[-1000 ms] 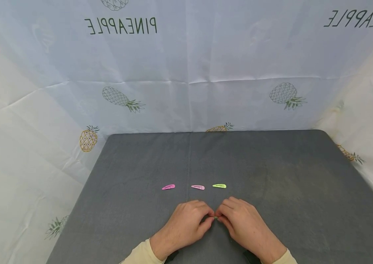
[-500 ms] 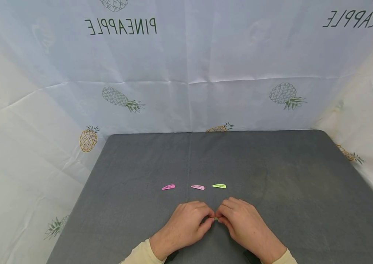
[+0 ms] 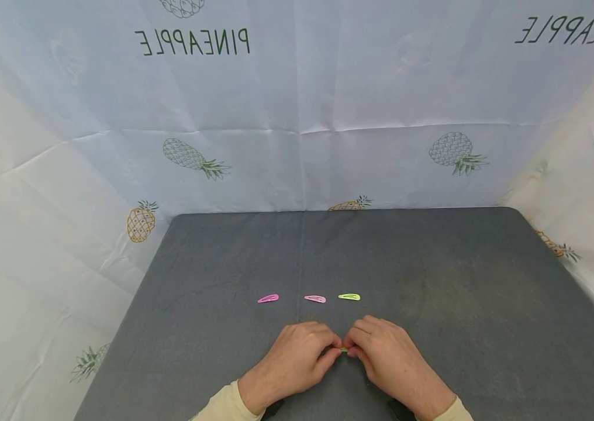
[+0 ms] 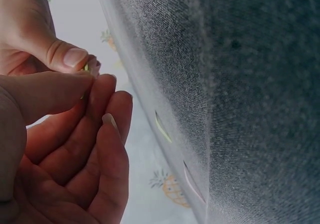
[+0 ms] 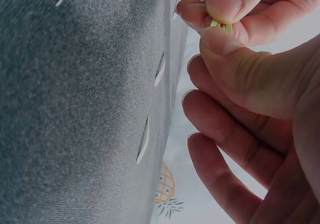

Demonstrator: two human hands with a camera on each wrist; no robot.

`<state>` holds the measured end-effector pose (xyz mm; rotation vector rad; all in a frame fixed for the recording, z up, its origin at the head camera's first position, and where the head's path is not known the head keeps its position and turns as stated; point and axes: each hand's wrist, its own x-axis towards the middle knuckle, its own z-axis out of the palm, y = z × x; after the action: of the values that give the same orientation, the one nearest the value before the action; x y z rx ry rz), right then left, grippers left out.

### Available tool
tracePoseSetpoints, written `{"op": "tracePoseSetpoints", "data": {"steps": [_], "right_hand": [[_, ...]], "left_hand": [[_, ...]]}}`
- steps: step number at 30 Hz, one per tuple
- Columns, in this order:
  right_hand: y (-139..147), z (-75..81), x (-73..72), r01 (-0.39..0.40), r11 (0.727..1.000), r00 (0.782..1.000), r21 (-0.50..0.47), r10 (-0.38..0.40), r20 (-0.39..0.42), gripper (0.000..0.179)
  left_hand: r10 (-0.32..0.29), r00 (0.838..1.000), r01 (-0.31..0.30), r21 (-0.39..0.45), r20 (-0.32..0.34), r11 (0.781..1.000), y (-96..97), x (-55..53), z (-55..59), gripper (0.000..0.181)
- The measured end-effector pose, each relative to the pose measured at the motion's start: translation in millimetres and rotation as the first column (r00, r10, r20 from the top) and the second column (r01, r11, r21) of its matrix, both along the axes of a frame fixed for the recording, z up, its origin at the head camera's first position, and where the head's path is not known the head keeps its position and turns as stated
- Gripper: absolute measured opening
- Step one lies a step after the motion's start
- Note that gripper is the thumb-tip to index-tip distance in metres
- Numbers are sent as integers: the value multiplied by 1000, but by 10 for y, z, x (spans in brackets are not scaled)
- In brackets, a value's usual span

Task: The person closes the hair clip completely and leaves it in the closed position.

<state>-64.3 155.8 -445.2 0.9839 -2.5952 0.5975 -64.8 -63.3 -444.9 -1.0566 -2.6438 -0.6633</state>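
A small yellow-green snap hair clip [image 5: 221, 26] is held between both hands, mostly covered by fingertips. My left hand [image 3: 299, 356] pinches one end of it between thumb and index finger. On the other end, the thumb and index finger of my right hand [image 3: 389, 355] pinch too. Just beyond the hands, three more snap clips lie in a row on the grey table: a magenta clip [image 3: 268, 298], a pale pink clip [image 3: 315, 299] and another yellow-green clip [image 3: 349, 297]. Whether the held clip is snapped or popped is hidden by the fingers.
The grey cloth-covered table [image 3: 434, 263] reaches back to a white curtain [image 3: 297, 164] printed with pineapples. More curtain hangs along both sides. A seam runs down the cloth left of the middle.
Both hands sink very slightly toward the table's front while keeping their pinch on the yellow-green hair clip. The three clips on the table stay put.
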Motion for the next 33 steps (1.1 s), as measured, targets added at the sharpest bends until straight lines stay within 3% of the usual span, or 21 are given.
{"op": "tracePoseSetpoints", "data": {"steps": [9,33], "right_hand": [[5,-8,-5,-8,1000,1000,-9,8,-5,29],[8,-20,-6,-19,1000,999,-5,19,50,27]], "left_hand": [[-15,1000,15,-3,11,1000,-7,4,7,7],[-38,998,34,-61,-56,998,-28,-6,-14,5]]}}
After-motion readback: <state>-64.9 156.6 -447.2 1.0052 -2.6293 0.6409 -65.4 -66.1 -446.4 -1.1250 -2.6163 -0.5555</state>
